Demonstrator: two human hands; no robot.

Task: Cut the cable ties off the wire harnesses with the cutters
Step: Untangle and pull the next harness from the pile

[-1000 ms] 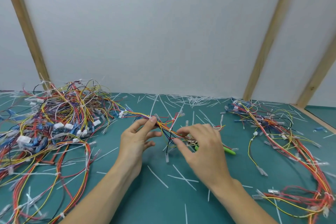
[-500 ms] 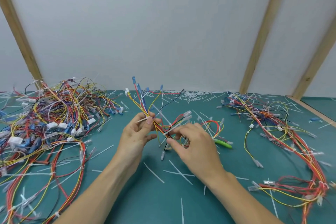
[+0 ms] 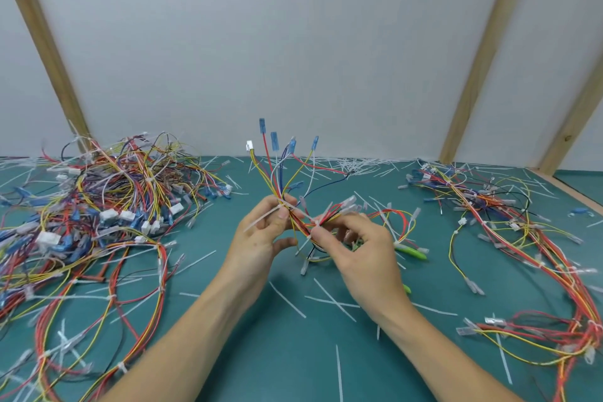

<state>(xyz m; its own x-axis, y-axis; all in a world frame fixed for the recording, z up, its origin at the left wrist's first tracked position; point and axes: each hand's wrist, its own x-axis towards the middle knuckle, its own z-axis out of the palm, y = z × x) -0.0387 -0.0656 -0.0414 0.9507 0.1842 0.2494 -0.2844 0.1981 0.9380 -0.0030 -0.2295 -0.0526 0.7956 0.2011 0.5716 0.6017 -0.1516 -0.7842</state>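
both hands (image 3: 261,238) (image 3: 368,254) grip 1 wire harness (image 3: 287,192) above the table (image 3: 293,352).

Worktop (image 3: 293,352): teal. Wire harness (image 3: 277,179): red, yellow, white, blue strands; blue terminals. Cable ties (image 3: 329,299): white. Cutters (image 3: 411,251): green handles. Wall (image 3: 277,42): pale grey.

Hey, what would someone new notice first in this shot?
Two hands, left hand and right hand, hold up a wire bundle at centre, its blue plugs fanning upward. A big tangled wire heap fills the left of the green table, littered with cut white ties.
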